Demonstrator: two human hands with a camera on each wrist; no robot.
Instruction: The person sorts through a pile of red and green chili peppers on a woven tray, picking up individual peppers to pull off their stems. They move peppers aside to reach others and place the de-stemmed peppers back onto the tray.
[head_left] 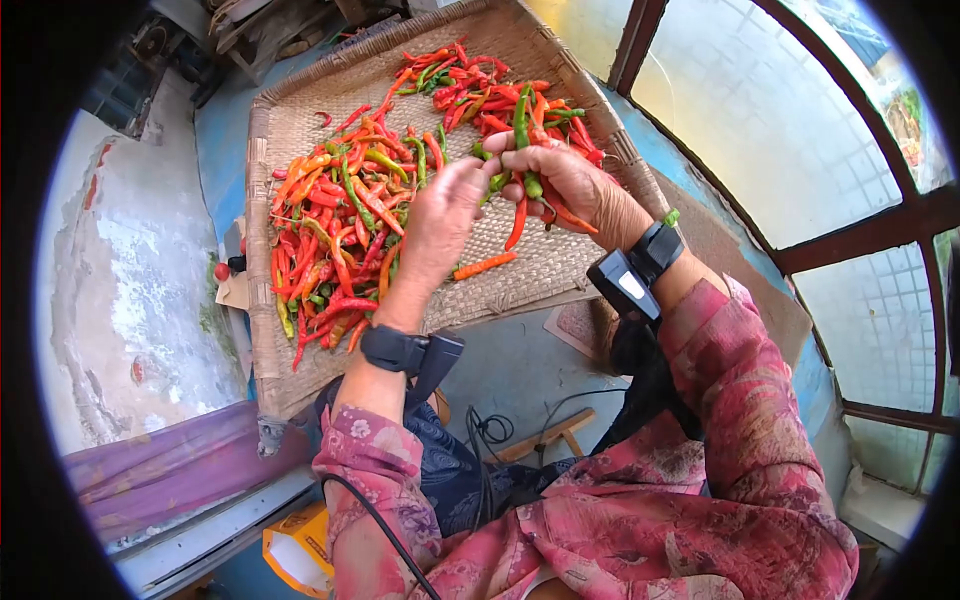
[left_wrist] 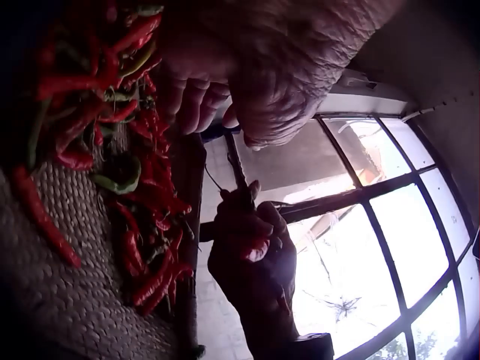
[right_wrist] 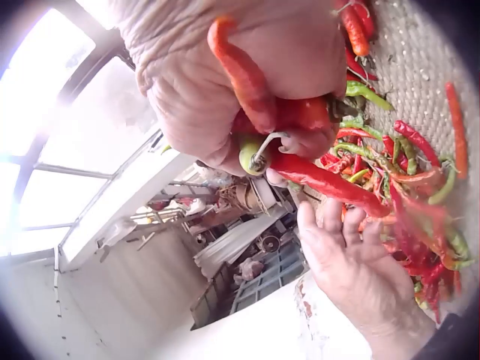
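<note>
Several chili peppers (right_wrist: 330,182), red and green, are gripped in my right hand (head_left: 572,182) above the woven tray (head_left: 500,287). A long green chili (head_left: 521,122) sticks up past the thumb, and red ones hang below the palm. In the right wrist view, a pale green chili with a curved stem (right_wrist: 251,156) shows among the red ones. My left hand (head_left: 446,218) is close by on the left, fingers extended toward the held bunch. From the right wrist, that left hand (right_wrist: 364,274) looks open, palm showing, with nothing in it.
A large heap of mixed chilies (head_left: 330,230) covers the tray's left side; another heap (head_left: 480,90) lies at the back. One orange chili (head_left: 485,266) lies apart. Framed windows (head_left: 770,110) stand on the right, a peeling wall (head_left: 130,260) on the left. Cables (head_left: 490,428) lie below.
</note>
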